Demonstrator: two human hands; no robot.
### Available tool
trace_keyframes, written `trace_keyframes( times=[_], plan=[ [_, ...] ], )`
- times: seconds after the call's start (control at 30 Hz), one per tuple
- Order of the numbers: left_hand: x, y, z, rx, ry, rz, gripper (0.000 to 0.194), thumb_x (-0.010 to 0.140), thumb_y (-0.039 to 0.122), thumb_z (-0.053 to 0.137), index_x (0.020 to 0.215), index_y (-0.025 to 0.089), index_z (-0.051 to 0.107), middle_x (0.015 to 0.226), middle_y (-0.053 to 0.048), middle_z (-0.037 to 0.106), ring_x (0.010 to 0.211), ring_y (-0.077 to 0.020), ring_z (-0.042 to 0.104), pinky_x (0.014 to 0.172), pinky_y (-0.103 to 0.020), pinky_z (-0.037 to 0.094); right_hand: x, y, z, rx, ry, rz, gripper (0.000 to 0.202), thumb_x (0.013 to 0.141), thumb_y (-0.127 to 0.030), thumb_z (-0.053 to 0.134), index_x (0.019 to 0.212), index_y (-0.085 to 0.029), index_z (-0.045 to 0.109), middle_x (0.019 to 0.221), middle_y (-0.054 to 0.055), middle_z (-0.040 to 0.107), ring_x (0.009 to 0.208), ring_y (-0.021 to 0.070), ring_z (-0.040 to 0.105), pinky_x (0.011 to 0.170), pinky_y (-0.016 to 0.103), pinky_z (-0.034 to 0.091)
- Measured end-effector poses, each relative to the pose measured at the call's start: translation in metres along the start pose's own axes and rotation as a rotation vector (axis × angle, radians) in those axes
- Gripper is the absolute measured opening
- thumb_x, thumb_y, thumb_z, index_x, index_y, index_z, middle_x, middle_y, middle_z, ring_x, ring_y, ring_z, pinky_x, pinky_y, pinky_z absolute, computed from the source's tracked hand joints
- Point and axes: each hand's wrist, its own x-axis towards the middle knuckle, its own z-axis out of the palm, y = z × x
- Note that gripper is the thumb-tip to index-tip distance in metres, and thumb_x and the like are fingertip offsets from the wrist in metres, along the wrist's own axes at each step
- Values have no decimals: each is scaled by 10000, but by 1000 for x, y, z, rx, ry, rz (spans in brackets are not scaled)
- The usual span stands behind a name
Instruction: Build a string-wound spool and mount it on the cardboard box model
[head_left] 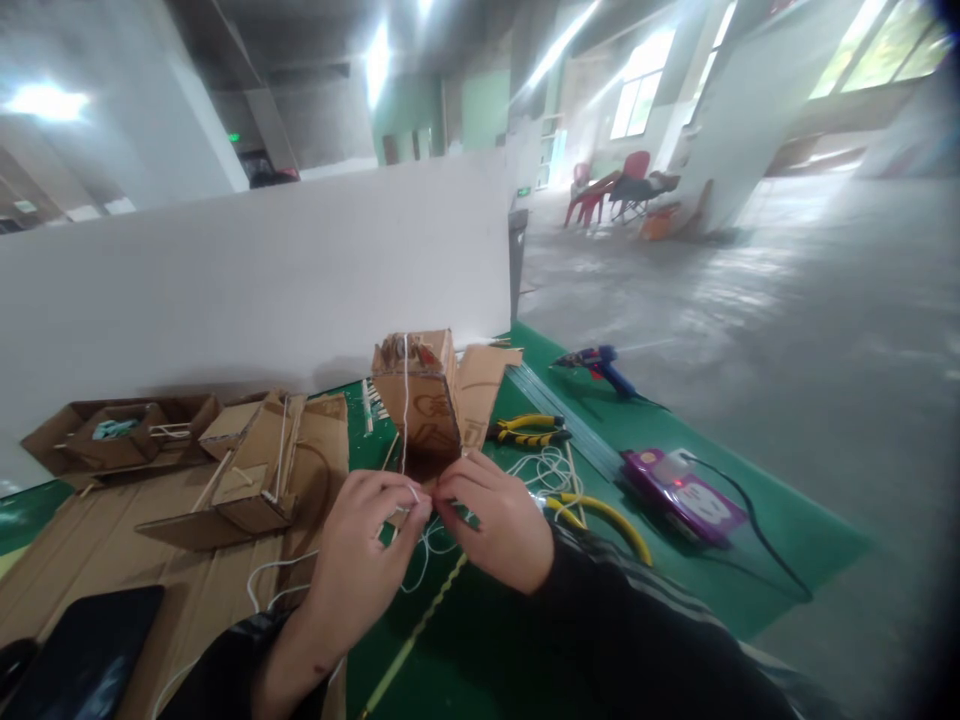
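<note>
A white string (pixel 406 400) runs up the front of a small cardboard box (pixel 417 400) that stands upright on the green table mat (pixel 525 640), and its lower end comes down into the two hands just in front of the box. The left hand (pixel 358 560) pinches the string between thumb and forefinger, fingers curled tight around it. The right hand (pixel 495 520) meets it fingertip to fingertip and is closed in a pinch as well, seemingly on the same string (the exact hold is hidden behind the knuckles). More loose string lies in loops (pixel 544 468) on the mat just right of the box.

Right of the box, near its base, lie yellow-handled pliers (pixel 529 430); a second yellow-handled tool (pixel 600 515) lies nearer the person. Farther right of the box are a blue glue gun (pixel 596 365) and a purple device (pixel 682 495) with a black cable. Left of the box sit another folded cardboard piece (pixel 259 470) and an open cardboard tray (pixel 112 435), on flat cardboard sheets. Behind the box stands a white partition board (pixel 262 270).
</note>
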Motion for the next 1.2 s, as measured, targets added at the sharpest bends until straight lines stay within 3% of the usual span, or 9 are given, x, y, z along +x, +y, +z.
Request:
trace_keyframes(
  times=[0.27, 0.43, 0.6, 0.7, 0.77, 0.83, 0.97, 1.1, 1.2],
  plan=[
    [0, 2, -3, 158, -112, 211, 116, 942, 154, 561, 879, 199, 647, 941, -33, 668, 909, -194, 590, 819, -332, 467, 0, 1, 0, 130, -154, 107, 94, 775, -85, 617, 715, -158, 619, 772, 53, 648, 779, 190, 531, 703, 310, 436],
    [3, -2, -16, 38, -255, 259, 120, 927, 140, 584, 924, 230, 661, 992, -16, 665, 885, -158, 629, 794, -280, 479, 0, -3, -1, 378, -281, 224, 80, 710, -74, 674, 686, -147, 650, 737, 11, 621, 694, 135, 559, 659, 255, 457],
    [9, 7, -28, -282, -385, 161, 88, 898, 190, 632, 843, 240, 681, 898, 1, 619, 819, -126, 626, 737, -220, 496, -6, -11, -5, 981, -667, 417, 123, 747, -234, 768, 763, -121, 723, 716, -11, 653, 645, 95, 584, 636, 210, 485],
    [8, 12, -26, -330, -365, 56, 77, 883, 242, 642, 807, 229, 643, 958, -23, 619, 876, -158, 638, 791, -260, 516, -7, -15, -6, 1247, -817, 567, 210, 725, -312, 801, 798, -123, 746, 749, -3, 672, 657, 89, 599, 623, 198, 498],
    [5, 12, -24, -299, -274, -6, 108, 890, 273, 623, 798, 223, 597, 1066, -55, 611, 984, -196, 630, 861, -305, 516, -7, -15, -4, 1359, -767, 665, 218, 692, -303, 830, 789, -126, 747, 747, -2, 682, 633, 81, 614, 569, 170, 510],
    [2, 11, -25, -250, -194, -7, 96, 914, 265, 572, 828, 225, 581, 1139, -78, 593, 1064, -218, 608, 905, -334, 506, -6, -13, 0, 1458, -553, 750, 226, 635, -272, 875, 730, -120, 737, 700, 1, 685, 575, 88, 624, 500, 171, 531],
    [2, 9, -27, -169, -205, 169, 160, 903, 161, 578, 1031, 252, 605, 1090, -59, 635, 1035, -197, 619, 898, -310, 506, -4, -7, 8, 1552, -163, 812, 230, 599, -235, 897, 653, -136, 697, 648, -11, 673, 534, 109, 630, 431, 197, 553],
    [5, 8, -21, -60, -136, 341, 241, 889, 149, 658, 1105, 251, 625, 984, -23, 710, 916, -167, 648, 817, -262, 516, -4, -3, 11, 1558, -119, 848, 224, 599, -220, 881, 627, -144, 672, 662, -14, 669, 530, 110, 635, 405, 185, 539],
    [6, 6, -17, -14, -94, 347, 186, 901, 170, 663, 1068, 251, 668, 969, -19, 740, 892, -164, 665, 806, -263, 526, -4, -3, 9, 1523, -115, 846, 224, 601, -242, 881, 632, -144, 682, 667, -1, 677, 531, 123, 636, 374, 185, 520]
  ],
)
